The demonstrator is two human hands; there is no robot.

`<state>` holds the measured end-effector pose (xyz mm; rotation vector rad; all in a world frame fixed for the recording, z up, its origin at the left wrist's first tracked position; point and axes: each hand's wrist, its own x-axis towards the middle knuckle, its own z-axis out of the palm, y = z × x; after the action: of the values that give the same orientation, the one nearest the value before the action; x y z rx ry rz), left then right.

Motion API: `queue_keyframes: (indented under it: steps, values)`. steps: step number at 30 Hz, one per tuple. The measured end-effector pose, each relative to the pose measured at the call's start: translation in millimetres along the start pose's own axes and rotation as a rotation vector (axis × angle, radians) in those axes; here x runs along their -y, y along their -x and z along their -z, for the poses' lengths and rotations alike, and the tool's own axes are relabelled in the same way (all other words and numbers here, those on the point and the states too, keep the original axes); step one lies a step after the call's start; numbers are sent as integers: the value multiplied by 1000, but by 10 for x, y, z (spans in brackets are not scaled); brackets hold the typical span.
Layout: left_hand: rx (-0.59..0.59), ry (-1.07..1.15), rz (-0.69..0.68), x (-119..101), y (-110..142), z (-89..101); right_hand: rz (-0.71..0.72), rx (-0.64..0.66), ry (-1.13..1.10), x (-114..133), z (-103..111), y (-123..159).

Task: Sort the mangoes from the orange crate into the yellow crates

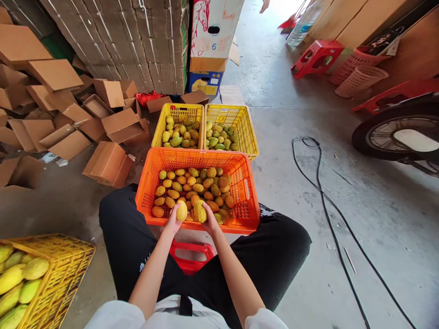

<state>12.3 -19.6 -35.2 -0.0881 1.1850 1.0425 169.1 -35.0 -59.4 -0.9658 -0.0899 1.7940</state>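
An orange plastic crate [245,194] of yellow-orange mangoes stands on the floor between my knees. My left hand [173,221] is closed round a yellow mango [181,210] at the crate's near edge. Beside it, my right hand [209,219] grips another mango [200,212], greener in colour, over the same near edge. Both hands are close together, above the fruit. I sit on a red stool [190,254] in black trousers.
Two yellow crates [178,111] [247,132] of greenish mangoes stand behind the orange one. Another yellow crate [65,269] of mangoes is at my lower left. Cardboard boxes [109,163] pile up left. A black cable [329,214], a wheel [398,132] and red stools [317,55] lie right.
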Motion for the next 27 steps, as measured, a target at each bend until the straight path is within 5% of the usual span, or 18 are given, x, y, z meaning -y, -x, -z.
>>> queue_keyframes:
  steps: [13,27]
  values:
    - [73,75,170,-65,2,-23,-101,45,-29,105,-63,44]
    - [96,-22,49,-44,76,-62,-3,-64,-24,39,-39,21]
